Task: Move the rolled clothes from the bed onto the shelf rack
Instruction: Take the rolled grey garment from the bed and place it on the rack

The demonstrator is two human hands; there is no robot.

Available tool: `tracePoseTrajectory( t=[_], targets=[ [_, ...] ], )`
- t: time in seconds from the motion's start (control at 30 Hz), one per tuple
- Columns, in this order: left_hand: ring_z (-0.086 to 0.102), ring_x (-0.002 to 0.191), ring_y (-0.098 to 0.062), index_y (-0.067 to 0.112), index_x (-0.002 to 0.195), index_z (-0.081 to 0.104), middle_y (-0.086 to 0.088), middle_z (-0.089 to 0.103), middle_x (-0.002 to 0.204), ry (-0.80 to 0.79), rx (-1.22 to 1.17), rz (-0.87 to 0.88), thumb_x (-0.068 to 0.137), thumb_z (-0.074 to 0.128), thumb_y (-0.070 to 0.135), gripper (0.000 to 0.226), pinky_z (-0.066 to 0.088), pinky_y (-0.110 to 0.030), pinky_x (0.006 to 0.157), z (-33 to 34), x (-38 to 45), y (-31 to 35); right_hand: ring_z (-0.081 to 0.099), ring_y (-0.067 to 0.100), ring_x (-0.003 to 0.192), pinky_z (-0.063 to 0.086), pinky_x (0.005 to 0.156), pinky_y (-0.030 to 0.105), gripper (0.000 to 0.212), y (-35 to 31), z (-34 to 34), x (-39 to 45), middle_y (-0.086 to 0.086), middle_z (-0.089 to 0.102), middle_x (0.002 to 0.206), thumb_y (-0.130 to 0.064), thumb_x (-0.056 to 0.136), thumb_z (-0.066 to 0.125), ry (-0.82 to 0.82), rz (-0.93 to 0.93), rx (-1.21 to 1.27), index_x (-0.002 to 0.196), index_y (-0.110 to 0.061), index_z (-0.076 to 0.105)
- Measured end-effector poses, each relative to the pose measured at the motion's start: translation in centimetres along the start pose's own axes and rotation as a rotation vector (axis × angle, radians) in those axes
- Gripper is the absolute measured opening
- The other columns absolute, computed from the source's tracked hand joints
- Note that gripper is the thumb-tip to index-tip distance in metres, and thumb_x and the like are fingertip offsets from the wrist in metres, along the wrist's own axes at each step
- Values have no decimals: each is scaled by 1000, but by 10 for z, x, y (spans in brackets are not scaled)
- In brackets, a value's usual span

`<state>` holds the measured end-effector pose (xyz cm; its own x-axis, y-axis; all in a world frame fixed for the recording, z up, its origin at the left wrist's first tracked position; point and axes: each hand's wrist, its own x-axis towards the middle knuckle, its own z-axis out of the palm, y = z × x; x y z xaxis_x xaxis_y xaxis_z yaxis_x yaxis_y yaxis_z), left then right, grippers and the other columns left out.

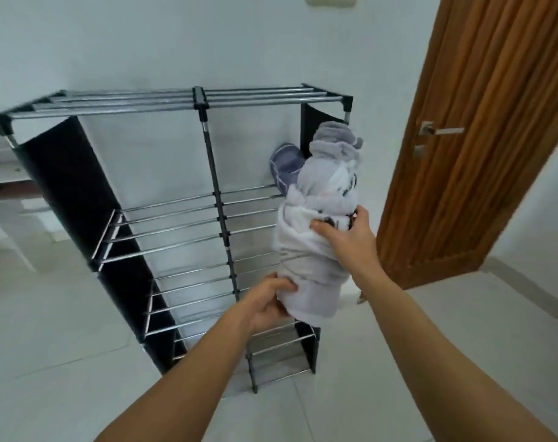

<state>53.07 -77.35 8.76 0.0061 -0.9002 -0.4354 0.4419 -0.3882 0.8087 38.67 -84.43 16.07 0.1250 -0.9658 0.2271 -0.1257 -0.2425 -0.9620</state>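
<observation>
Both hands hold a white rolled garment (pixel 315 250) with dark print, upright, in front of the right half of the shelf rack (pixel 204 100). My left hand (pixel 268 301) grips its lower end. Higher up, my right hand (pixel 344 234) clasps its middle from the right. A grey rolled piece (pixel 335 138) pokes out at the top of the bundle. A blue-grey rolled garment (pixel 285 167) with pale lines lies on the rack's upper right shelf, partly hidden behind the bundle. The rack has metal rod shelves and black fabric side panels. No bed is in view.
The rack stands against a white wall on pale floor tiles. A wooden door (pixel 481 138) with a metal handle (pixel 440 130) is close to the rack's right side. A low white piece of furniture (pixel 3 186) shows at the left edge.
</observation>
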Motion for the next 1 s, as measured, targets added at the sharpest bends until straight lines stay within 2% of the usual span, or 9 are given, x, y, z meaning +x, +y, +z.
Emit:
tracePoseTrajectory(
  t=[0.1,0.17,0.3,0.53,0.6,0.67,0.77,0.83,1.0],
  targets=[
    [64,90,-27,9,118,58,-9,68,101,122,-73,31,67,59,-1,51,57,-33,63,-12,6,1,50,11,106,40,90,26,75,3,26,22,-7,52,120,-28,74,79,-119,-27,-33,136,-19,39],
    [64,87,-25,9,107,62,-8,69,98,183,-141,71,62,60,1,45,55,-32,63,-19,12,6,49,11,106,38,89,24,72,4,42,39,-8,52,118,-27,75,79,-180,-21,-34,135,-18,41],
    [62,86,-23,9,106,59,-7,68,96,250,-193,122,79,53,-3,30,54,-30,64,-37,22,21,50,10,105,37,87,23,66,8,74,68,-5,56,120,-28,75,79,-222,-16,-12,131,-14,46],
    [63,89,-24,10,109,60,-8,69,99,236,-184,197,82,62,3,28,53,-36,73,-64,54,62,59,23,113,47,95,34,71,8,126,137,3,61,125,-37,73,77,-241,37,-33,131,-11,46],
    [63,78,-22,8,112,61,-9,68,97,221,-136,219,81,68,9,32,56,-32,63,-68,59,76,58,27,117,46,96,34,70,5,140,156,7,60,129,-39,77,74,-249,64,-44,133,-9,45],
    [62,68,-18,8,114,61,-8,69,94,226,-78,257,77,73,16,40,57,-32,66,-72,66,88,54,30,123,44,99,34,73,2,151,173,10,55,136,-42,80,70,-261,87,-85,138,-8,42],
    [69,77,-22,6,115,61,-11,71,99,240,-66,321,83,71,15,35,58,-43,84,-73,75,109,50,31,127,43,98,34,71,-5,164,196,10,50,142,-42,84,65,-291,117,-111,141,-7,40],
    [71,80,-25,4,113,61,-13,72,99,269,-89,323,85,69,13,30,61,-42,79,-72,80,123,52,32,124,44,93,34,67,-7,172,205,11,52,139,-40,86,63,-336,152,-141,140,-7,41],
    [69,87,-24,6,113,61,-13,71,105,342,28,253,85,68,9,29,61,-30,75,-73,98,139,57,34,117,48,97,39,62,4,184,209,13,59,130,-36,79,67,-448,199,-290,131,-6,51]
  ],
)
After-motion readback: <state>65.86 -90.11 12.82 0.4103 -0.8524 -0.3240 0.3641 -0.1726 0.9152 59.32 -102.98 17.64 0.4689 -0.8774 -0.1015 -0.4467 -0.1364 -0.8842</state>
